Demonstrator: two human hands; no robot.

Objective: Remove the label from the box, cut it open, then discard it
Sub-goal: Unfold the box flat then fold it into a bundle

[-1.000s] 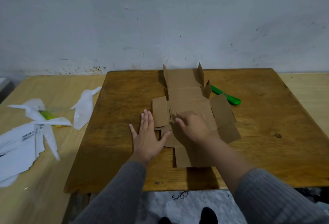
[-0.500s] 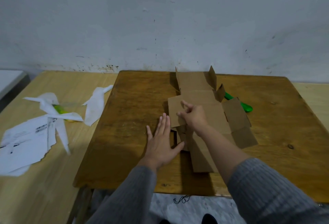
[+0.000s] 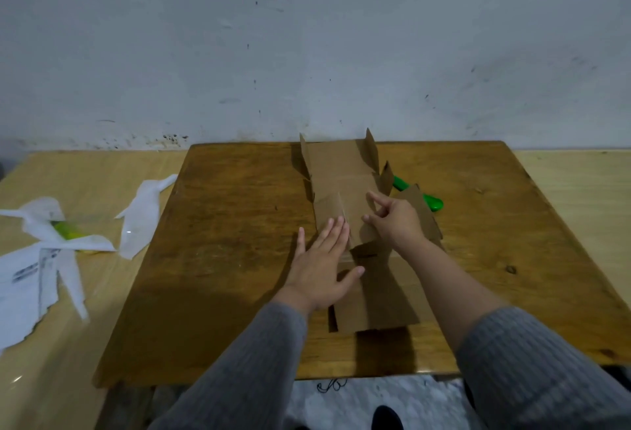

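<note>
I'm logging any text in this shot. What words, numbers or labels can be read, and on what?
Torn white paper on the left: dark print in blocks and lines, too blurred to read.
Flattened box: plain brown, no print visible.
Green tool behind the box: no marking visible.
White scraps: blank.
Nothing in this view can be quoted.

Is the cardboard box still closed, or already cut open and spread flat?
Cut open and mostly spread: the cardboard box lies unfolded on the wooden table, a few far flaps standing up.
</note>
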